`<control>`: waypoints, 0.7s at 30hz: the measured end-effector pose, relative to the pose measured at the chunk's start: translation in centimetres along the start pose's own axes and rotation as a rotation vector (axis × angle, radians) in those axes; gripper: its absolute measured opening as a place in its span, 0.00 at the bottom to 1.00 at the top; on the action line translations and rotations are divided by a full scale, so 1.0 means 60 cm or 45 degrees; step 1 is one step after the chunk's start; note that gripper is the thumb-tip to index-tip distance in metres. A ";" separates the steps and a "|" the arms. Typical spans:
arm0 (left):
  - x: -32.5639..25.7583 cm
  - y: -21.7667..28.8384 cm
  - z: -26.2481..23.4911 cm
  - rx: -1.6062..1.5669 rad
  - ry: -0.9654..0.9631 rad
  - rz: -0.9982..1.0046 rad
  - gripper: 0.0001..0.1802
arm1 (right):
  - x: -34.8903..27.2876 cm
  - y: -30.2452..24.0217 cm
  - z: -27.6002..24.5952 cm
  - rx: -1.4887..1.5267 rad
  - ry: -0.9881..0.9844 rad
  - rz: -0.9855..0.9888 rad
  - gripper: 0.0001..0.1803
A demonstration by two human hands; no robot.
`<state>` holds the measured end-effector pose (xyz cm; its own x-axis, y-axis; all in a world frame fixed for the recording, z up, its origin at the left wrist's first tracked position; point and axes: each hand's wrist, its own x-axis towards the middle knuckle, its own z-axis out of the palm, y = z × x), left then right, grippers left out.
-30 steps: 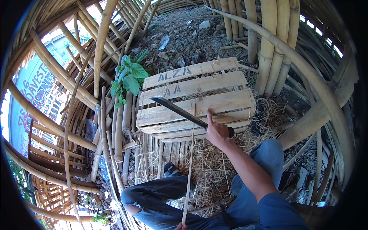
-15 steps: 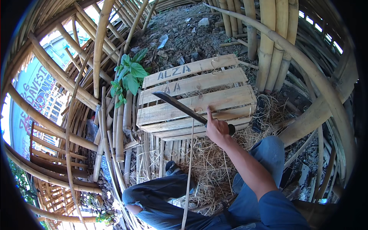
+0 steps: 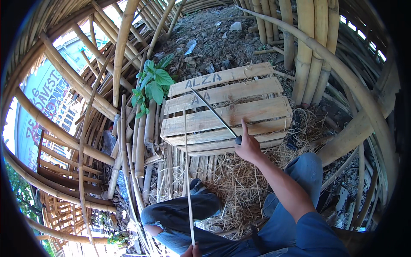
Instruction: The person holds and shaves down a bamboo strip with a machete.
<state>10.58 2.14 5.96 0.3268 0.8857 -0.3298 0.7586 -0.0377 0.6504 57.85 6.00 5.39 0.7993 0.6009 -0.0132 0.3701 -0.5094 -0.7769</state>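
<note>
My right hand (image 3: pixel 248 150) grips a machete (image 3: pixel 210 108) by its dark handle, index finger stretched out. The thin blade slants up and left over a slatted wooden crate (image 3: pixel 261 110), seen almost edge-on. At the lower edge my left hand (image 3: pixel 188 252) shows only in part, its fingers pinching the near end of a long, thin bamboo strip (image 3: pixel 188 184). That strip runs up past my bent knee, its far tip in front of the crate's left part. I cannot tell whether the strip touches the crate.
Straw (image 3: pixel 239 184) covers the ground between my legs. A green leafy plant (image 3: pixel 155 83) stands by the crate's far left corner, near cut bamboo poles (image 3: pixel 140 147). Thick upright bamboo posts (image 3: pixel 305 60) rise at the right, with a curved pole (image 3: pixel 342 73) before them.
The machete blade has turned to point more steeply away from me. The bamboo strip has shifted left and reaches higher, and my left hand has come into view at its near end.
</note>
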 end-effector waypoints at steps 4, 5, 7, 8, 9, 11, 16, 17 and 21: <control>0.068 0.175 0.041 -0.346 0.040 0.036 0.11 | -0.009 0.015 0.005 -0.054 0.103 -0.035 0.52; 0.088 0.200 0.039 -0.492 -0.116 0.059 0.11 | -0.007 0.012 -0.002 -0.031 0.063 0.015 0.51; 0.131 0.251 0.049 -0.644 -0.355 0.094 0.14 | -0.001 0.021 -0.007 -0.086 0.083 0.015 0.50; 0.148 0.275 0.056 -0.649 -0.417 0.092 0.16 | 0.000 0.023 -0.008 -0.130 0.086 0.014 0.50; 0.169 0.290 0.066 -0.659 -0.471 0.080 0.17 | 0.001 0.019 -0.014 -0.134 0.082 0.003 0.50; 0.215 0.326 0.087 -0.660 -0.558 0.079 0.18 | 0.002 0.010 -0.028 -0.132 0.045 0.025 0.47; 0.326 0.408 0.142 -0.724 -0.755 0.036 0.20 | -0.004 0.000 -0.037 -0.184 0.023 0.000 0.45; 0.341 0.423 0.149 -0.694 -0.779 0.021 0.20 | -0.006 -0.002 -0.040 -0.211 -0.015 -0.007 0.45; 0.403 0.440 0.178 -0.717 -0.836 -0.044 0.20 | -0.001 0.000 -0.038 -0.367 -0.075 -0.024 0.45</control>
<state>44.55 17.62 7.83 0.6998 0.4286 -0.5715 0.4389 0.3732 0.8173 58.91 4.58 6.85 0.7650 0.6425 -0.0435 0.5108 -0.6466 -0.5665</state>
